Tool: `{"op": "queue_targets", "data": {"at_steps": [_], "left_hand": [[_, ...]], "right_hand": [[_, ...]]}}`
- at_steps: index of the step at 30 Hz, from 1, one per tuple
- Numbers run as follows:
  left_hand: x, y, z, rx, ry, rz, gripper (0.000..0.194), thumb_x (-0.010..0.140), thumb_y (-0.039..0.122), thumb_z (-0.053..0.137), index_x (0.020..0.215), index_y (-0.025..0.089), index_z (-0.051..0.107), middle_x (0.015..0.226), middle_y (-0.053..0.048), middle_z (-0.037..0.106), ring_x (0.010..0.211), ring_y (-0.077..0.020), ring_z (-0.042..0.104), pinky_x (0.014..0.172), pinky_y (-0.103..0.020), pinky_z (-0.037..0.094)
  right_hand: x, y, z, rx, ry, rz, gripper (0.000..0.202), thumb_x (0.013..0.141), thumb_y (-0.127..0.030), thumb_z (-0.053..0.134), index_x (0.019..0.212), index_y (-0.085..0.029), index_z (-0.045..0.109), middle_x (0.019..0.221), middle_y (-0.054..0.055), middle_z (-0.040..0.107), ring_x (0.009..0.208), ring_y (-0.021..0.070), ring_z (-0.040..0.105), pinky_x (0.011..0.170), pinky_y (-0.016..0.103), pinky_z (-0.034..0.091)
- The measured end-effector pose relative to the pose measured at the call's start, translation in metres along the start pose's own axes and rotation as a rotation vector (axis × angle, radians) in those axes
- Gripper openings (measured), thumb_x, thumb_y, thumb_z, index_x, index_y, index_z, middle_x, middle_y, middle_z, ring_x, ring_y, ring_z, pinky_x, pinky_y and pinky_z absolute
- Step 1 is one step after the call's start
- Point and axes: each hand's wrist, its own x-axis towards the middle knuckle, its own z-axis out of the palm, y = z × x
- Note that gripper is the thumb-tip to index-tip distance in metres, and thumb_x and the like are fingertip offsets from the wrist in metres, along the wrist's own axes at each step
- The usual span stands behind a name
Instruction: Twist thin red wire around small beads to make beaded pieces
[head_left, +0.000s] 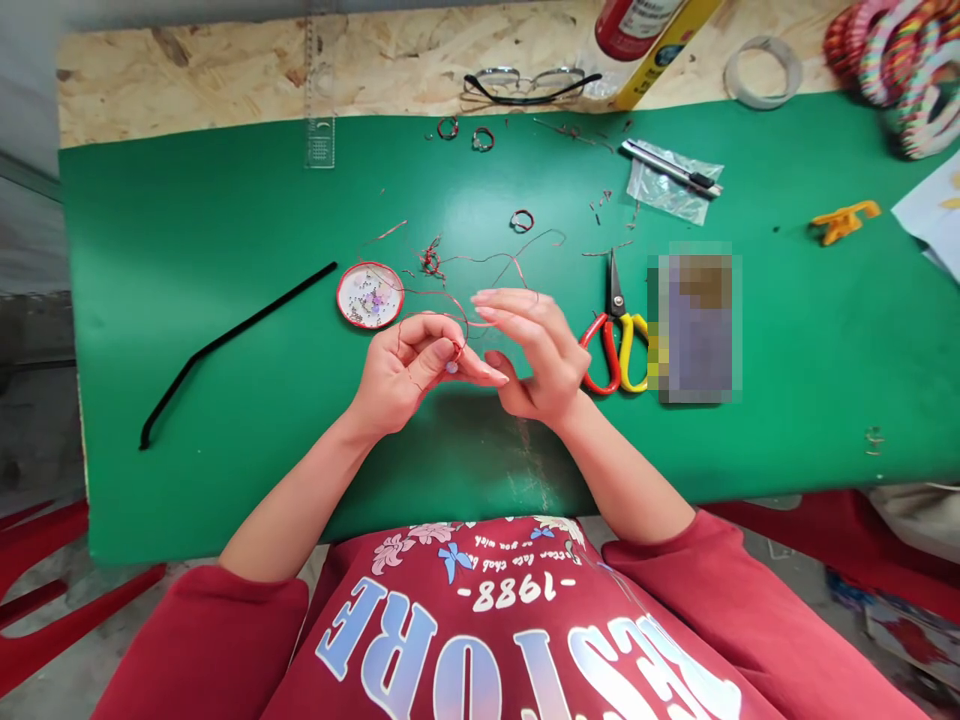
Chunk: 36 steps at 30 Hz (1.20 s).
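My left hand [412,370] pinches a small red cord ring [457,350] between thumb and forefinger; a pale bead [451,367] shows just below the thumb tip. Thin dark red threads [450,293] trail from it, looping up and away across the mat. Facing it, my right hand [536,350] has its fingers stretched and its thumb apart. Its fingertips are close to the threads; whether they touch them I cannot tell. Beyond my left hand is a round red-rimmed dish [370,327] of tiny beads.
Red-and-yellow-handled scissors [617,310] lie right of my right hand, beside a blurred rectangular object [697,330]. A finished-looking ring [522,221], thread scraps [430,258], a cutter knife [671,168], glasses [532,88] and a black stick [232,335] lie around the green mat [247,460].
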Motion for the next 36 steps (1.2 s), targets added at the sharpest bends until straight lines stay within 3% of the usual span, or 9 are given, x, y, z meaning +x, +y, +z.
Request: {"op": "queue_targets", "data": {"at_steps": [4, 7, 9, 16, 23, 27, 29, 32, 36], "left_hand": [[0.0, -0.002, 0.0, -0.019, -0.049, -0.001, 0.026, 0.086, 0.044, 0.074, 0.085, 0.02, 0.065, 0.066, 0.003, 0.072, 0.07, -0.0173, 0.079, 0.076, -0.034, 0.069], [-0.001, -0.002, 0.0, -0.062, -0.13, -0.025, 0.019, 0.09, 0.039, 0.071, 0.088, 0.02, 0.068, 0.069, 0.002, 0.073, 0.063, -0.0158, 0.077, 0.069, -0.032, 0.069], [-0.002, -0.002, 0.0, -0.059, -0.175, -0.058, 0.019, 0.091, 0.038, 0.07, 0.089, 0.02, 0.069, 0.071, 0.001, 0.075, 0.059, -0.0157, 0.076, 0.06, -0.029, 0.067], [-0.006, 0.005, 0.001, -0.095, -0.176, -0.062, 0.026, 0.089, 0.043, 0.072, 0.084, 0.017, 0.068, 0.065, -0.001, 0.074, 0.047, -0.015, 0.07, 0.05, -0.027, 0.063], [-0.002, 0.015, -0.004, -0.1, -0.052, 0.093, 0.03, 0.083, 0.044, 0.078, 0.076, 0.019, 0.063, 0.061, 0.004, 0.072, 0.038, -0.0091, 0.062, 0.042, -0.02, 0.056], [0.0, 0.014, -0.004, -0.099, 0.004, 0.085, 0.03, 0.083, 0.044, 0.078, 0.075, 0.019, 0.063, 0.064, 0.004, 0.074, 0.044, -0.0093, 0.066, 0.046, -0.02, 0.059], [0.0, 0.013, -0.003, -0.084, 0.023, 0.05, 0.034, 0.082, 0.046, 0.078, 0.075, 0.018, 0.061, 0.064, 0.004, 0.073, 0.045, -0.0096, 0.065, 0.047, -0.021, 0.06], [0.001, 0.008, -0.001, -0.099, 0.018, 0.015, 0.036, 0.079, 0.047, 0.08, 0.074, 0.018, 0.061, 0.061, 0.004, 0.07, 0.042, -0.0075, 0.062, 0.046, -0.02, 0.058], [0.001, 0.001, 0.0, -0.189, -0.083, -0.033, 0.028, 0.085, 0.04, 0.076, 0.077, 0.016, 0.065, 0.062, 0.003, 0.07, 0.046, -0.0067, 0.065, 0.049, -0.015, 0.056]], "right_hand": [[-0.003, -0.008, 0.007, 0.141, -0.046, 0.064, 0.022, 0.098, -0.017, 0.049, 0.117, -0.023, 0.06, 0.094, 0.006, 0.076, 0.082, 0.0169, 0.071, 0.073, 0.031, 0.058], [-0.001, -0.006, 0.007, 0.178, -0.011, 0.08, 0.01, 0.099, -0.021, 0.051, 0.093, -0.022, 0.06, 0.071, 0.0, 0.066, 0.058, 0.0121, 0.055, 0.062, 0.029, 0.048], [0.002, -0.003, 0.002, 0.171, -0.037, 0.092, 0.02, 0.099, -0.028, 0.052, 0.081, -0.022, 0.057, 0.062, -0.002, 0.06, 0.052, 0.0109, 0.043, 0.06, 0.031, 0.042], [0.005, 0.015, -0.014, -0.005, -0.231, 0.335, 0.043, 0.096, -0.053, 0.056, 0.066, -0.023, 0.055, 0.054, -0.002, 0.044, 0.058, 0.0147, 0.036, 0.067, 0.035, 0.04], [-0.009, 0.046, -0.015, -0.361, -0.139, 0.547, 0.037, 0.097, -0.048, 0.056, 0.069, -0.024, 0.052, 0.064, 0.002, 0.051, 0.069, 0.0202, 0.048, 0.082, 0.043, 0.046], [-0.012, 0.041, -0.012, -0.455, -0.202, 0.487, 0.025, 0.095, -0.042, 0.057, 0.08, -0.024, 0.065, 0.081, 0.009, 0.068, 0.091, 0.0295, 0.061, 0.091, 0.052, 0.047], [-0.009, 0.032, -0.011, -0.42, -0.258, 0.439, 0.021, 0.095, -0.037, 0.056, 0.104, -0.024, 0.07, 0.106, 0.012, 0.073, 0.108, 0.0328, 0.063, 0.099, 0.056, 0.046], [-0.002, 0.016, -0.008, -0.324, -0.349, 0.319, 0.046, 0.096, -0.034, 0.053, 0.141, -0.026, 0.055, 0.143, 0.013, 0.062, 0.134, 0.0341, 0.055, 0.111, 0.058, 0.041], [0.003, 0.0, -0.001, -0.033, -0.322, 0.034, 0.043, 0.1, -0.032, 0.049, 0.142, -0.027, 0.047, 0.139, 0.012, 0.063, 0.135, 0.027, 0.057, 0.106, 0.048, 0.05]]}}
